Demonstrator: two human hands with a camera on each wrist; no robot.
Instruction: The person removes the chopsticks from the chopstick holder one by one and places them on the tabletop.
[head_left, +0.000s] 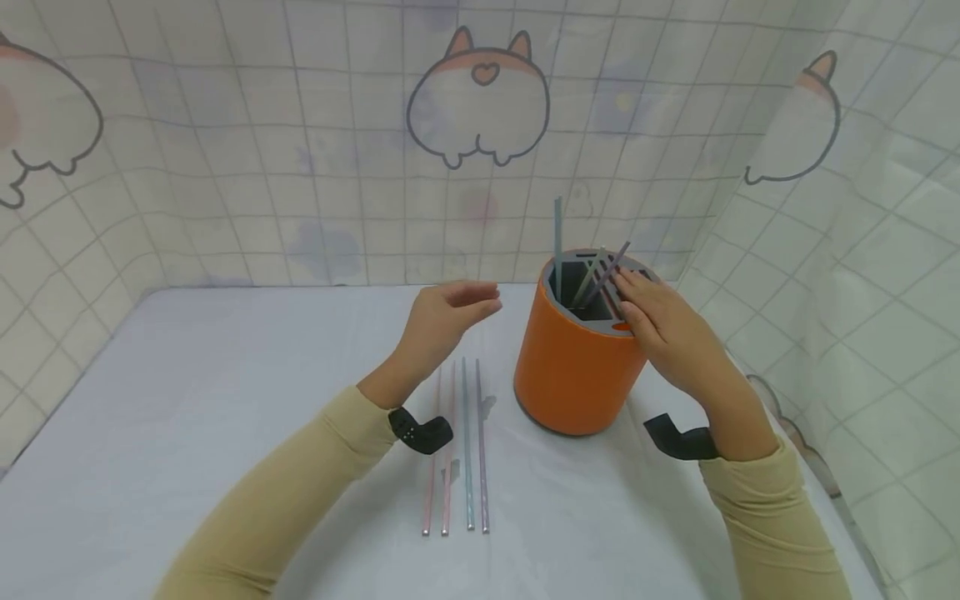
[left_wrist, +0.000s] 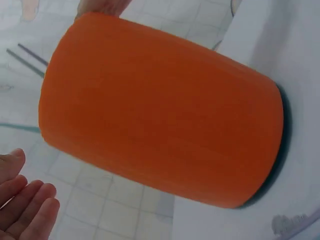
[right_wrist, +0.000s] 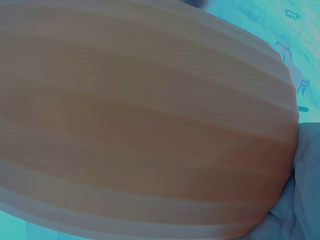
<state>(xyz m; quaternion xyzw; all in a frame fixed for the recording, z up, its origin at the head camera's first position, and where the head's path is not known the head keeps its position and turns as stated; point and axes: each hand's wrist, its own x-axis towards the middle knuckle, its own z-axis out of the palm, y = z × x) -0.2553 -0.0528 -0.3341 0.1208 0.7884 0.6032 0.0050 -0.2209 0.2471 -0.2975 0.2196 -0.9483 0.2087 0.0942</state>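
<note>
The left hand [head_left: 453, 315] hangs in the air near the orange holder [head_left: 573, 375], fingers close together and nearly straight, thumb apart from them. The right hand [head_left: 671, 337] rests on the right side of the holder's rim, fingers laid over the top edge, though whether they clamp it I cannot tell. The holder stands on the white table [head_left: 225, 375], several thin sticks [head_left: 558, 242] rising from it, while four others lie to its left
</note>
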